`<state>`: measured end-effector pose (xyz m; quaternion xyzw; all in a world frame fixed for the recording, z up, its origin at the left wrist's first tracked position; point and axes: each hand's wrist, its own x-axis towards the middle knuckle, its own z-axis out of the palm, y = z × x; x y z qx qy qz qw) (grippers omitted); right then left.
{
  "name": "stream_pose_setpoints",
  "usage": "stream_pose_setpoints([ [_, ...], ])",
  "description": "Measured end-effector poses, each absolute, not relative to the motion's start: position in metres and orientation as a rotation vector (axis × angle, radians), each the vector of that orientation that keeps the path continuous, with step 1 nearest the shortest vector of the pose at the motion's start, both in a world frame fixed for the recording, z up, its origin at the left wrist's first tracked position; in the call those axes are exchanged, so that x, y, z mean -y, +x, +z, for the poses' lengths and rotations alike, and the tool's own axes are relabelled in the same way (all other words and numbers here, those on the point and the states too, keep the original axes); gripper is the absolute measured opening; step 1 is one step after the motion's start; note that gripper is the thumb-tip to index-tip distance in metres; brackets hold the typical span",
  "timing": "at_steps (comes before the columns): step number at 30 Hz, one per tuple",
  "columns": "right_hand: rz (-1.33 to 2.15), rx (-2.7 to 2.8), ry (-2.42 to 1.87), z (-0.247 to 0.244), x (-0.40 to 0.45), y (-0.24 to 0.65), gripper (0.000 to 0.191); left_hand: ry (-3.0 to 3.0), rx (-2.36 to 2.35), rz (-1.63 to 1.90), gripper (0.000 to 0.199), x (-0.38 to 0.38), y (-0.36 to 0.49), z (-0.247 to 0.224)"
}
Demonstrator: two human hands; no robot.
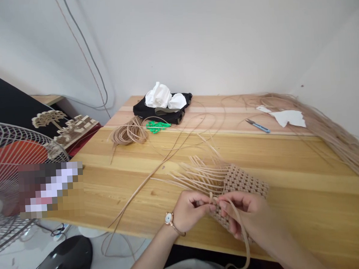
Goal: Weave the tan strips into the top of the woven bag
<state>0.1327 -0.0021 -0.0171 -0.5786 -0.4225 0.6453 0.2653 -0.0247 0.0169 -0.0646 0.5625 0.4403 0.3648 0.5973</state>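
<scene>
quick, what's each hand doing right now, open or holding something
Left hand: closed, pinching the edge of the woven piece.
Right hand: closed, fingertips pinching a tan strip at that edge.

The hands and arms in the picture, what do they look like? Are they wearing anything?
They're a person's, with no gloves or sleeves showing. The left hand has a small watch at its wrist, with a round, pale face and a slim, gold-looking band. The right hand shows no jewellery.
</scene>
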Motion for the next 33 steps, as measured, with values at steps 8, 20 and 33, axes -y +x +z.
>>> stream_pose_setpoints([
  [8, 1.781, 1.315, -1.475, -0.007, -0.010, 0.136, 0.027, 1.513, -0.989, 0.823, 0.019, -0.019, -0.026, -0.057],
  [20, 2.084, 1.833, -1.292, 0.006, -0.048, 0.139, 0.010, 1.564, -0.899, 0.751, 0.027, -0.028, -0.028, -0.058],
  [33, 2.108, 1.739, -1.254, 0.001, -0.048, 0.140, 0.035, 1.429, -0.882, 0.733, 0.028, -0.030, -0.030, -0.071],
])
